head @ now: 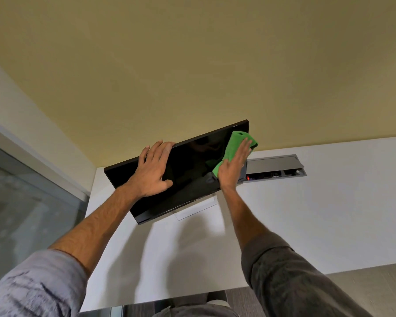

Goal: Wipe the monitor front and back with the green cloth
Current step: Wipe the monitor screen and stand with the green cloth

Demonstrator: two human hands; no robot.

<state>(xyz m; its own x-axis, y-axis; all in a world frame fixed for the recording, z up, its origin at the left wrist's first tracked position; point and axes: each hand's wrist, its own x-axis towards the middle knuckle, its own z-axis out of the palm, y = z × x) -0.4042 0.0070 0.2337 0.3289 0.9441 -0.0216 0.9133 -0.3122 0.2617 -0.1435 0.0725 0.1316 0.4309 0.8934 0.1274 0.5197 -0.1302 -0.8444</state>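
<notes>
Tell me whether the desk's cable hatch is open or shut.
Open. The cable hatch shows its recess, with the lid tilted up behind it.

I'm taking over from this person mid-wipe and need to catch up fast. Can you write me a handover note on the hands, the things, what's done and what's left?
Left hand: lies flat on the front of the monitor, fingertips at its top edge, steadying it.
Right hand: flat, pressing the green cloth on the screen near its upper right corner.
The monitor stands tilted on the white desk, with an open cable tray behind it to the right.
Done: front wipe under way; how much is covered cannot be told.
Left: the rest of the front, then probably the back; nothing shows it wiped.
</notes>
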